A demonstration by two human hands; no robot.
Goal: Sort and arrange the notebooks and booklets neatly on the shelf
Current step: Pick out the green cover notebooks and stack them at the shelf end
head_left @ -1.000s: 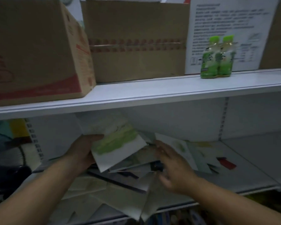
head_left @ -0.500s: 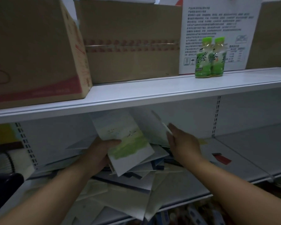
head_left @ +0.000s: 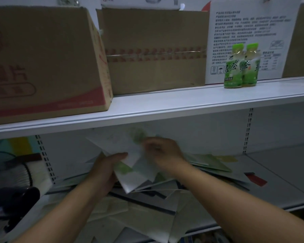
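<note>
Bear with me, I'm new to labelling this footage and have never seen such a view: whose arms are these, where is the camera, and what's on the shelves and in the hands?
There is no machine here. A person works bare-handed, and the single camera sits on their head, looking forward and down, so both arms reach in from the bottom of the picture. The left hand grips a small fan of white-and-green booklets. The right hand seems to pinch the top booklet, though it is blurred. Beneath them, more booklets lie in a loose pile on the lower shelf. On the upper shelf stand a red-printed cardboard box, a taped cardboard box, a white printed box and two green tea bottles.
</note>
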